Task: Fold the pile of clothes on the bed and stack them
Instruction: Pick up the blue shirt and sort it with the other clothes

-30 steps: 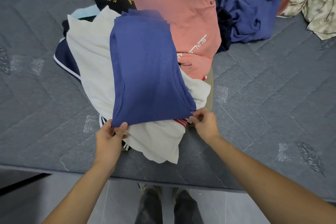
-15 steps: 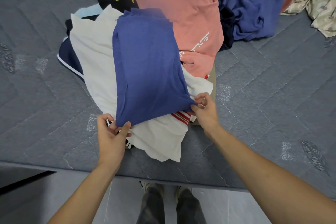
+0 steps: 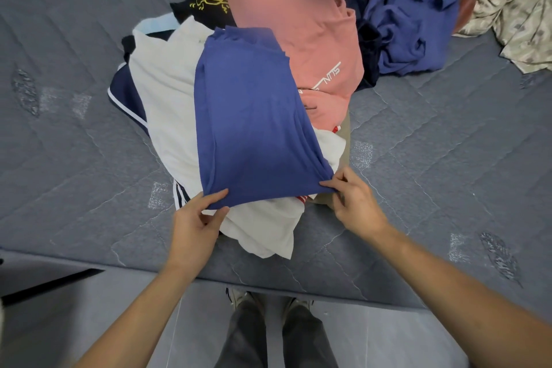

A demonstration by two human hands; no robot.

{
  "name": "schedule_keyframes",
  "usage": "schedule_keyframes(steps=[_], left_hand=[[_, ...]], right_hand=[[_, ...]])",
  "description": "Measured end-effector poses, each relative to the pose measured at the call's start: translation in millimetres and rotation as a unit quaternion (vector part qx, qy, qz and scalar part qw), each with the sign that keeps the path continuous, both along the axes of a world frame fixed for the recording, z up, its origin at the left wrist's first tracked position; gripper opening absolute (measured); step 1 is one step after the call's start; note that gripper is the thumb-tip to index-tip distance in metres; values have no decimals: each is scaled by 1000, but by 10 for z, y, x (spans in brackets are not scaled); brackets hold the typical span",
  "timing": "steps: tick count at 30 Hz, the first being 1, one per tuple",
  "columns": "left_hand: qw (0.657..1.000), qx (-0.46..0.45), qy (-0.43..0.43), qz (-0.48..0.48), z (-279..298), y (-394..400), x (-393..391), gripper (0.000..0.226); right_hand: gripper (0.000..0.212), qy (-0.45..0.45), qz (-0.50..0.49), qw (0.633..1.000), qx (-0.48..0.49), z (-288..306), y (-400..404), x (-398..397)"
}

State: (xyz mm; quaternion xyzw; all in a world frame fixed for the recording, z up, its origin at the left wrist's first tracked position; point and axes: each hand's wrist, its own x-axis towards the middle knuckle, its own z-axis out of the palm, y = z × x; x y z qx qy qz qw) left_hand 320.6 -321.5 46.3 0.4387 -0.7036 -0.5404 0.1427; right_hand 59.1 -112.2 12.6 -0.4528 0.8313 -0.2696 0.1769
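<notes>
Both hands have crept a little up and outward along the near hem since a second ago, and the blue shirt [image 3: 254,116] now lies flatter and more squared on the heap.

Left hand [image 3: 194,227] pinches the near left corner of the blue shirt between thumb and fingers. Right hand [image 3: 352,200] pinches the near right corner the same way. So each grip is closed on the shirt, and the hem is drawn taut between them.

That shirt sits half folded on top of the pile [image 3: 167,104] of loose clothes, near the front edge of the bed [image 3: 433,158]. A pink top [image 3: 322,48] lies just behind it, and a second blue garment [image 3: 412,27] is crumpled further back to the right.

The risk, as I judge it, is the soft footing. A fold made on an uneven heap may go crooked. Lifting the shirt by two corners alone could let the tucked sides fall open. A white garment [image 3: 263,227] hangs toward the bed's edge and might be dragged off with it.
</notes>
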Motion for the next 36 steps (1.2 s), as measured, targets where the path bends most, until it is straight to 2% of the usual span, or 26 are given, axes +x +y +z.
schedule_keyframes(steps=[3,5,10,12,18,23,26,29,32,33,36], left_hand=[[999,-49,-14,-8,-25,26,7,50],[992,-119,-40,-12,-72,20,17,45],[946,-291,-103,-96,-158,-80,127,26],[932,-316,-130,-119,-166,-94,207,23],[936,-281,-139,-158,-77,185,444,19],[926,-313,-100,-187,22,100,403,8],[919,-321,-49,-224,115,-102,209,4],[960,-193,-20,-202,220,-256,-18,14],[991,-41,-15,-128,299,-440,-293,23],[994,-32,-11,-103,303,-524,-397,24],[998,-44,-3,-39,304,-819,-764,20]], right_hand=[[35,-13,-17,1000,13,-30,-26,29],[30,-9,-21,999,24,-93,-95,48],[24,23,-4,999,39,-220,-196,26],[23,29,18,999,36,-191,-140,27],[21,14,70,996,46,-35,236,76],[21,18,82,996,24,126,257,-18],[24,-24,52,998,-10,165,135,-179],[22,-127,-9,992,-9,163,-28,-383],[15,-273,-79,959,0,182,-234,-599],[12,-302,-98,948,-8,187,-316,-676],[8,-314,-134,939,-32,204,-610,-910]])
